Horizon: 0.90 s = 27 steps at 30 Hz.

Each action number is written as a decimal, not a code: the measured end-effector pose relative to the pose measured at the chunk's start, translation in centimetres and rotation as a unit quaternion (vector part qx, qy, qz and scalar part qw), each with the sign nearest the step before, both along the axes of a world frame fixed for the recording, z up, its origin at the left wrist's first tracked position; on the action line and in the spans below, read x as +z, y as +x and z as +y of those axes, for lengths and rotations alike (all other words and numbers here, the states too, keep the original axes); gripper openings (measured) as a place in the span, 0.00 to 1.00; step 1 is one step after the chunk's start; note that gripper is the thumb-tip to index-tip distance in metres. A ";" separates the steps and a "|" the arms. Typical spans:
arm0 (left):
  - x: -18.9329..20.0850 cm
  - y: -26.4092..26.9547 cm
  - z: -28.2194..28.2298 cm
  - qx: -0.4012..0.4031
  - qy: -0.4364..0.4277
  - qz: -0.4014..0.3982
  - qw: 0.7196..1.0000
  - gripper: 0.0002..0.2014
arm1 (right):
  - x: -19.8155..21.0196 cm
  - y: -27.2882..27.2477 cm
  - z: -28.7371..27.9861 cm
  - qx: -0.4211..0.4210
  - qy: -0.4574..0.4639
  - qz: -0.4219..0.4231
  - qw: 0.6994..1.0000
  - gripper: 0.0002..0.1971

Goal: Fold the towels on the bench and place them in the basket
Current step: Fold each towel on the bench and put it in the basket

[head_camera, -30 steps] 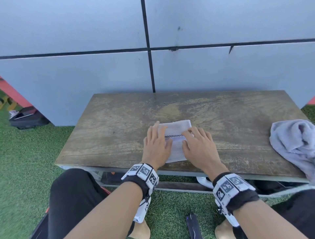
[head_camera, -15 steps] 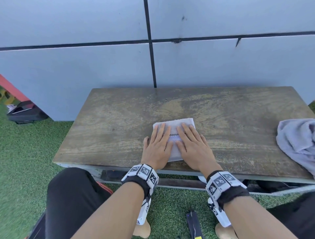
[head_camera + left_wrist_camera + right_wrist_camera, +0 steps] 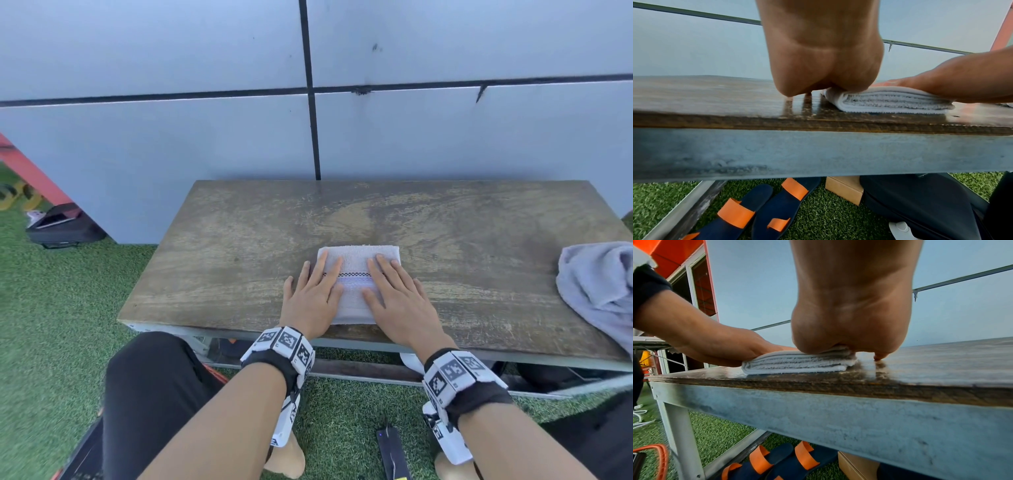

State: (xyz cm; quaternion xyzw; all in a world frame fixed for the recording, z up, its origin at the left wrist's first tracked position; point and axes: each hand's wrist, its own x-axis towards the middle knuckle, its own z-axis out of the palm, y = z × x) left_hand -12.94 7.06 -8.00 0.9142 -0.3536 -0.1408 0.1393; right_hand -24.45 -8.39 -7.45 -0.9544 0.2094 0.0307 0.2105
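A small white towel [image 3: 354, 284], folded into a thick rectangle with a black checked stripe, lies near the front edge of the wooden bench [image 3: 239, 246]. My left hand [image 3: 313, 294] lies flat on its left half and my right hand [image 3: 394, 294] flat on its right half, fingers straight, pressing it down. In the left wrist view the towel's stacked layers [image 3: 890, 104] show under both palms; the right wrist view shows the same folded towel [image 3: 797, 363]. A crumpled grey towel [image 3: 599, 284] hangs over the bench's right end. No basket is in view.
A grey panelled wall [image 3: 205, 120] stands right behind the bench. Green artificial turf [image 3: 51, 308] surrounds it. Under the bench lie navy sandals with orange straps [image 3: 760, 209], a cardboard box [image 3: 844, 190] and a dark bag. A black case [image 3: 61, 226] sits on the grass at left.
Both hands have slid forward over the folded towel and flattened onto it, fingers straightened. The towel now lies squarer on the bench.
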 end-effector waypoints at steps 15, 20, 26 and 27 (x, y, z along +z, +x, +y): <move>2.7 -1.0 -1.3 0.162 -0.071 0.072 0.982 0.19 | -0.5 -1.4 -0.2 -0.134 0.130 -0.070 0.980 0.28; 4.0 -0.8 -0.8 0.146 -0.082 0.131 0.977 0.14 | 1.2 -1.7 -0.1 -0.130 0.176 -0.032 0.975 0.19; 8.6 -1.5 0.8 0.151 -0.221 0.258 0.928 0.11 | 5.3 -1.6 1.3 -0.123 0.286 -0.095 0.945 0.16; 9.5 -1.5 1.4 0.155 -0.244 0.264 0.920 0.11 | 6.5 -1.5 1.9 -0.126 0.306 -0.115 0.937 0.16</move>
